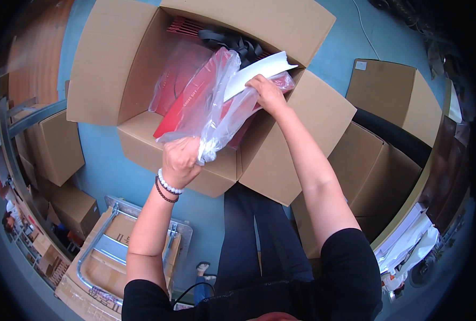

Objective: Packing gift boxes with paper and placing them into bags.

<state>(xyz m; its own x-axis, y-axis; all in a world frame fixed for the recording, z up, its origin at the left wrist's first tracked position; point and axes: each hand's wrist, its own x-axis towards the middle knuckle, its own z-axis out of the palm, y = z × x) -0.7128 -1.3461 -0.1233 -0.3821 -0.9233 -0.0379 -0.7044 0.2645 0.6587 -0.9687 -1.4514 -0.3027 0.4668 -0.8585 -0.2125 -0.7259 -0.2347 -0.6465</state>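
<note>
An open cardboard box point(280, 155) stands before me with its flaps folded outward. Inside it are red gift bags point(187, 107), and black ribbon handles point(232, 45) lie at its far side. My left hand point(181, 156) is closed around the gathered edge of a clear plastic bag point(216, 123), which partly covers the red bags. With its fingers on a folded white sheet point(259, 72), my right hand point(268, 92) is closed at the sheet's near edge, over the plastic. The right fingertips are partly hidden, and the sheet lies across the red bags.
Closed cardboard boxes point(379, 91) stand on the blue floor point(104, 155) to the right. More boxes point(58, 147) are at the left, beside a metal-framed rack. A folded metal-legged stand point(109, 249) rests on flattened cardboard at the lower left. White papers point(409, 241) lie on the right.
</note>
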